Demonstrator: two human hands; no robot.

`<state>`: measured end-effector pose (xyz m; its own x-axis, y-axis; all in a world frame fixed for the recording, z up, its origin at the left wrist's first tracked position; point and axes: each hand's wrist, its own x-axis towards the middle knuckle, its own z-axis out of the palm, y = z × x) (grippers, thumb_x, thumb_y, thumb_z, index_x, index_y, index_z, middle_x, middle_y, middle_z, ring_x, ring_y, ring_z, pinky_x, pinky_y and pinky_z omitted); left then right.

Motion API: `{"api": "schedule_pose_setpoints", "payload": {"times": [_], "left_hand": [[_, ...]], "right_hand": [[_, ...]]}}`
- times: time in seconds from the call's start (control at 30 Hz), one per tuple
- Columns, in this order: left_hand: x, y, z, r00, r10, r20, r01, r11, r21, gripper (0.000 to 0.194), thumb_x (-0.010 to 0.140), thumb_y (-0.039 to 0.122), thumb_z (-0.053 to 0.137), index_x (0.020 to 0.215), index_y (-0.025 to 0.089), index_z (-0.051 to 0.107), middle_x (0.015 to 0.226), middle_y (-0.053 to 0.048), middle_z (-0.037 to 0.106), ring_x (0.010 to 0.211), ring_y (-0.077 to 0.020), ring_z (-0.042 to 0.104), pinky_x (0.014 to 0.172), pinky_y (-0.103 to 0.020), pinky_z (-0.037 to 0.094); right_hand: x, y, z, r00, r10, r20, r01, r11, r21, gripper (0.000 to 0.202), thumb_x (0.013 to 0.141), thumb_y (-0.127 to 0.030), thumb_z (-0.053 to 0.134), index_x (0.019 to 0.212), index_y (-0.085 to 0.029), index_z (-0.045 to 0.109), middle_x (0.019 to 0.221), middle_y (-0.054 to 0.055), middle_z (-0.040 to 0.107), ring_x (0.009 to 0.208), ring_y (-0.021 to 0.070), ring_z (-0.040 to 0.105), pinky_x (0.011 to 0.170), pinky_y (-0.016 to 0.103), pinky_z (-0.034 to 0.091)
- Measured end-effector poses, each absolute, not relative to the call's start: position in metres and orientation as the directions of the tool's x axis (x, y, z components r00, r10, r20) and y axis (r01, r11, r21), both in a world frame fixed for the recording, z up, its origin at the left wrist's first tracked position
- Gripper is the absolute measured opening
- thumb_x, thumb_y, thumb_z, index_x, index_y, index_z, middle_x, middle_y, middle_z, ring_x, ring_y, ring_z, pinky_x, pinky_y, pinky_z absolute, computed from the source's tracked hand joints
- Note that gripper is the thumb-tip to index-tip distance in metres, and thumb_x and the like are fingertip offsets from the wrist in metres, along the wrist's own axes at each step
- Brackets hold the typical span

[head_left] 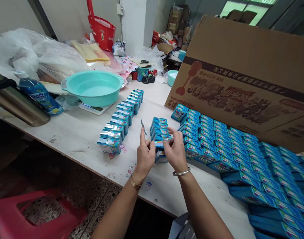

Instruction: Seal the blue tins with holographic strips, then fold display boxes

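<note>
Both hands work at a short row of small blue boxes [158, 126] in the middle of the table. My left hand [146, 156] has its index finger stretched forward, while the thumb and other fingers are curled in against the left end of a box near the front. A thin curved blue-grey strip [143, 127] shows at that fingertip; whether it sticks there or lies on the table I cannot tell. My right hand [176, 151] closes its thumb and fingers on the right end of the same small blue box [159, 144]. Another box [161, 156] stands nearer me.
Left stands another row of blue boxes [110, 142]; many more [216, 146] fill the right. Behind them leans a large carton [241, 53]. A turquoise basin [92, 84] sits on a white scale [93, 109], near a bottle [39, 94] and flask [22, 103]. A red stool [37, 212] stands below.
</note>
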<state>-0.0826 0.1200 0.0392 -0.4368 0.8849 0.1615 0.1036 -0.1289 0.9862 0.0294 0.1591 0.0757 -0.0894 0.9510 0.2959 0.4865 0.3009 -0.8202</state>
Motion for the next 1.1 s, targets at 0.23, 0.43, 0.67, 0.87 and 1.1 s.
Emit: {"api": "schedule_pose_setpoints", "payload": {"times": [0.23,0.43,0.67,0.87,1.1], "left_hand": [[-0.081,0.131,0.025,-0.439,0.893,0.105,0.049,-0.093,0.994,0.075,0.089,0.022,0.049,0.156,0.008,0.019,0.056,0.011,0.034,0.051,-0.0115,0.036,0.053,-0.022,0.032],[-0.076,0.136,0.01,-0.449,0.893,0.022,-0.163,-0.107,0.981,0.079,0.088,0.028,0.054,0.155,0.007,0.017,0.057,0.012,0.03,0.05,-0.0103,0.031,0.05,-0.02,0.029],[-0.08,0.133,0.005,-0.504,0.864,0.017,-0.106,-0.081,0.991,0.085,0.086,0.031,0.061,0.155,0.005,0.017,0.057,0.012,0.041,0.054,-0.0106,0.043,0.059,-0.021,0.038],[-0.103,0.099,0.042,-0.413,0.911,-0.001,-0.244,-0.11,0.964,0.061,0.091,0.064,0.046,0.118,0.012,0.063,0.051,0.009,0.034,0.046,-0.0101,0.031,0.049,-0.024,0.031],[-0.113,0.092,0.067,-0.159,0.987,0.021,-0.132,-0.042,0.99,0.08,0.089,0.077,0.024,0.081,0.012,0.069,0.046,0.007,0.03,0.045,-0.0106,0.025,0.049,-0.028,0.025]], "right_hand": [[0.026,0.167,0.057,-0.16,0.933,0.322,0.677,0.341,-0.652,0.053,0.079,-0.012,0.047,0.131,-0.022,0.054,0.114,0.011,0.052,0.088,0.0241,0.06,0.08,0.041,0.052],[0.029,0.172,0.048,-0.157,0.904,0.398,0.677,0.392,-0.623,0.054,0.078,-0.012,0.05,0.131,-0.021,0.055,0.111,0.011,0.052,0.111,0.0289,0.052,0.1,0.048,0.045],[0.039,0.178,0.048,-0.219,0.905,0.364,0.684,0.408,-0.604,0.057,0.076,-0.006,0.044,0.13,-0.02,0.059,0.116,0.013,0.049,0.116,0.0287,0.05,0.103,0.049,0.044],[0.057,0.175,0.078,-0.261,0.892,0.369,0.563,0.451,-0.692,0.047,0.086,-0.022,0.048,0.132,-0.023,0.056,0.119,0.011,0.055,0.107,0.026,0.056,0.098,0.047,0.047],[0.061,0.173,0.138,-0.643,0.759,0.097,0.544,0.543,-0.64,0.04,0.089,-0.053,0.058,0.113,-0.023,0.068,0.117,0.009,0.064,0.108,0.0251,0.06,0.09,0.036,0.047]]}}
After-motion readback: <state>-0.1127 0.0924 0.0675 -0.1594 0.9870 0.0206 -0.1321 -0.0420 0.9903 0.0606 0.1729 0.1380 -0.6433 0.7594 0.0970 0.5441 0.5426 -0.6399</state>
